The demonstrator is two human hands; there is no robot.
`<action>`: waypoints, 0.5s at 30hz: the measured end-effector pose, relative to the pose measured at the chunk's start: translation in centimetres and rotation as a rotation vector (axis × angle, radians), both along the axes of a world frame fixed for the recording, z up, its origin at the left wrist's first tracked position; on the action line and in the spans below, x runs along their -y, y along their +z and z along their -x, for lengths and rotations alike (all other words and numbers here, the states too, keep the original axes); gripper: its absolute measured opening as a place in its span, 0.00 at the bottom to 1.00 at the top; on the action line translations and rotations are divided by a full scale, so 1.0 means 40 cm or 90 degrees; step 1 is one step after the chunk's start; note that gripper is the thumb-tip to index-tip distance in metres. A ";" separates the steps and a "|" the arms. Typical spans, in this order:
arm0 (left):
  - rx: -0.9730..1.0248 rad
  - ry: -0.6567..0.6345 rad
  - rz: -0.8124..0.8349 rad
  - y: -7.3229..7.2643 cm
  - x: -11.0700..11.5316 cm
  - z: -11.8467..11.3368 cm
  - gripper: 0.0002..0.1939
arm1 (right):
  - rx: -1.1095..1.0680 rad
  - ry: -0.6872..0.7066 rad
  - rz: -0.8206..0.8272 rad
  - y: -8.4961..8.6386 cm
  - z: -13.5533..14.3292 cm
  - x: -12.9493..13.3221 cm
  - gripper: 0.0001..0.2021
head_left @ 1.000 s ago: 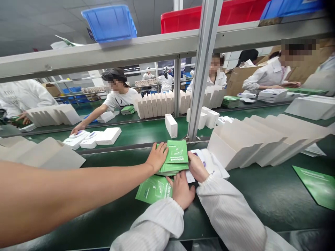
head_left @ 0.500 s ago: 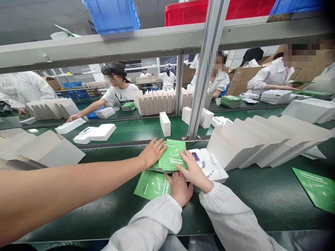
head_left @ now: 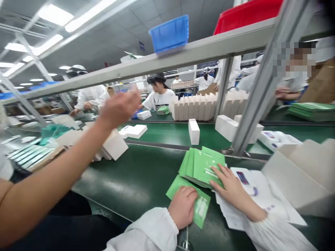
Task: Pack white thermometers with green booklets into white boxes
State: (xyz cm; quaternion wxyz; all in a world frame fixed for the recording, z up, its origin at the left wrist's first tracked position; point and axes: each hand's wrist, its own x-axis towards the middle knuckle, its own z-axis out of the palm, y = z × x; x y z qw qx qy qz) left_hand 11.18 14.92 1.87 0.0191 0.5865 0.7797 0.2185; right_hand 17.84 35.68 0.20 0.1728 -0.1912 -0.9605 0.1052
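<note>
Fingers spread, my right hand (head_left: 235,191) likely steadies the rectangular green paper stack (head_left: 200,165); my left hand (head_left: 182,208) curls over a green leaflet (head_left: 202,208), pinch unclear

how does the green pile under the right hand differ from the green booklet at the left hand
The green pile is several booklets fanned unevenly, while the green booklet looks like a single one. The pile lies farther from the wearer; the booklet is nearer. The right hand spreads its fingers on the pile, while the left hand curls over the booklet's middle. Both are green with pale print.
</note>
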 end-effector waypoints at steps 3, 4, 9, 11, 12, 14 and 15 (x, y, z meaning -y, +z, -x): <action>-0.022 -0.007 0.075 0.021 0.041 0.066 0.25 | -0.022 0.004 -0.028 -0.033 0.007 -0.013 0.26; -0.026 -0.014 0.097 0.030 0.051 0.078 0.28 | -0.027 0.007 -0.033 -0.038 0.008 -0.016 0.26; -0.022 0.052 0.161 0.056 0.097 0.110 0.36 | -0.019 -0.001 -0.013 -0.037 0.006 -0.014 0.26; 0.007 0.120 0.181 0.049 0.112 0.124 0.33 | -0.016 -0.015 0.007 -0.026 0.007 -0.006 0.26; 0.026 0.150 0.189 0.044 0.119 0.131 0.30 | -0.016 -0.021 0.016 -0.018 0.006 -0.001 0.26; 0.067 0.183 0.196 0.036 0.133 0.135 0.21 | -0.014 -0.027 0.035 0.006 0.002 0.013 0.25; 0.088 0.184 0.191 0.036 0.140 0.132 0.17 | -0.010 -0.028 0.047 0.022 -0.003 0.021 0.25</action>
